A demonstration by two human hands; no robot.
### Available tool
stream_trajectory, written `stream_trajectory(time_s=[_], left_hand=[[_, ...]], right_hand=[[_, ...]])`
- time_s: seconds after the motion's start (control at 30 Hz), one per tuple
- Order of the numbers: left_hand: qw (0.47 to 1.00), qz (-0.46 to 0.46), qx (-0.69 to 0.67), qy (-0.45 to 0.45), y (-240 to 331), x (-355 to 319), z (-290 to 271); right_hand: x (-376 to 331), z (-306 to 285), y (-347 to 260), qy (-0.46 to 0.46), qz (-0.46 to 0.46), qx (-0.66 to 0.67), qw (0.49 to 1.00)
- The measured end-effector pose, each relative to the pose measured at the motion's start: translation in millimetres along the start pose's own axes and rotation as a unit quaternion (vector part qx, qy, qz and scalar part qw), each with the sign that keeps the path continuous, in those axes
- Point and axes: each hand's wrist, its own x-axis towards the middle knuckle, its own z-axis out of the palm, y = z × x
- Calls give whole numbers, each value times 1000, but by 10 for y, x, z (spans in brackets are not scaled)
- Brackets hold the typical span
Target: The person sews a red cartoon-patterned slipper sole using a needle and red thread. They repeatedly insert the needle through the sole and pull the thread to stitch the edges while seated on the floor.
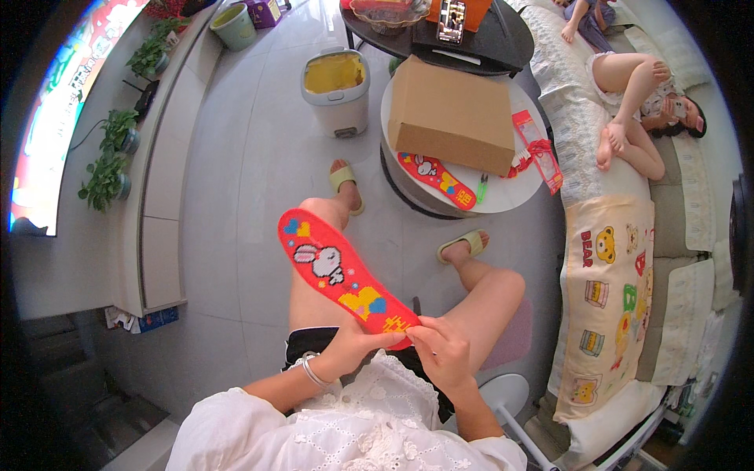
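Observation:
A red cross-stitch insole (314, 263) with a white rabbit, hearts and yellow stitching lies slanted above my lap. My left hand (349, 349) grips its near end from the left, thumb on top and fingers underneath. At the same end, my right hand (444, 355) is closed in a pinch by the right edge. Whatever sits between those right fingertips is too small to make out. A matching red insole (428, 174) rests on the round white table (514, 202), beside small green snips (481, 188).
On the white table stand a cardboard box (452, 110) and red thread with packaging (538, 153). A grey bin (336, 98) with a yellow liner is left of it. A person (628, 102) lies on the sofa (605, 314) at right. Potted plants (118, 129) line the left cabinet.

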Motion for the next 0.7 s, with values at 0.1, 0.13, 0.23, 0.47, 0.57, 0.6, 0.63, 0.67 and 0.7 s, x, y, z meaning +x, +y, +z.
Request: stream_trajectory(time_s=[0.1,0.13,0.23,0.47,0.57,0.6,0.63,0.67,0.7], left_hand=[[991,-95,-86,-34,-73,13,-111],[996,-76,-44,-26,-51,-3,-92],[997,20,77,9,-25,26,-15],[956,178,182,144,-114,74,-137],[919,229,231,223,-45,106,-233],[906,241,239,251,-36,113,-260],[898,230,277,254,4,110,-292],[918,206,237,242,31,116,-302],[935,182,197,231,59,118,-309]], right_hand=[[104,-12,-70,35,-27,15,999],[118,-5,-103,47,-21,8,999],[166,27,-137,84,-30,-15,996],[-119,94,-147,92,105,263,955],[-206,-168,6,135,150,36,979],[-256,-296,94,157,161,-1,974],[-309,-413,167,185,174,-41,966],[-322,-495,194,202,201,-39,958],[-321,-572,198,219,228,-38,948]])
